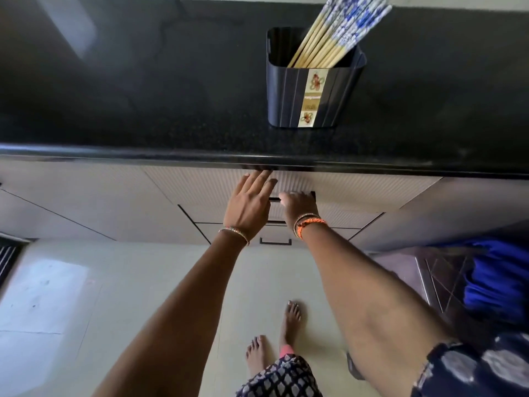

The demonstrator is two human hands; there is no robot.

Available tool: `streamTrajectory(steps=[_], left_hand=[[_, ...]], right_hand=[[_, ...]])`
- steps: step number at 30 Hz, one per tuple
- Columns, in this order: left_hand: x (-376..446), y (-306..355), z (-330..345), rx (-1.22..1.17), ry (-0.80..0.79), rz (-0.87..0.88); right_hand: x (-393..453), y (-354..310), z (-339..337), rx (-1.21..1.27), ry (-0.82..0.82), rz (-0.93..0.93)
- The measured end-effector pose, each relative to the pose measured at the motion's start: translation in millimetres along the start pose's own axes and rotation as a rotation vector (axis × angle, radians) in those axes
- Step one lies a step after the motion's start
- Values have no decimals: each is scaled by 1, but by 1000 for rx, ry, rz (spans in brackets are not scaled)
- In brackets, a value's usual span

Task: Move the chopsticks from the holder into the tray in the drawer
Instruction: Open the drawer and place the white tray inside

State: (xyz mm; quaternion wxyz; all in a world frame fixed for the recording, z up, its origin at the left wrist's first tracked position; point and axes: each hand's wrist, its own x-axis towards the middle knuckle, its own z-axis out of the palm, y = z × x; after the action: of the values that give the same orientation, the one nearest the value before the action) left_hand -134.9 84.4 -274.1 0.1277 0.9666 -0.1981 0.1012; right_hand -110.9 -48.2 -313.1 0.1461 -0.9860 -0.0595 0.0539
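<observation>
Several chopsticks with blue-and-white patterned tops lean to the right in a dark square holder on the black countertop. Below the counter's edge is the top drawer, closed, with a dark bar handle. My right hand grips that handle with curled fingers. My left hand reaches toward the drawer front just left of it, fingers straight and holding nothing. The tray is hidden inside the drawer.
More drawers stack below, the lowest with a handle. Pale floor tiles lie underfoot with my bare feet. A blue cloth hangs at the right beside a tiled step.
</observation>
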Motion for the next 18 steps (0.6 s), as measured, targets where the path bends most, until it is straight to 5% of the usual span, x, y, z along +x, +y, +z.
streamTrajectory(steps=[6, 13, 18], left_hand=[[-2, 13, -8, 159, 93, 30], [-20, 9, 3, 203, -86, 3], [-20, 13, -10, 142, -34, -76]], right_hand=[[-14, 0, 5, -21, 4, -23], [-13, 2, 8, -33, 4, -19], [-36, 3, 14, -20, -5, -45]])
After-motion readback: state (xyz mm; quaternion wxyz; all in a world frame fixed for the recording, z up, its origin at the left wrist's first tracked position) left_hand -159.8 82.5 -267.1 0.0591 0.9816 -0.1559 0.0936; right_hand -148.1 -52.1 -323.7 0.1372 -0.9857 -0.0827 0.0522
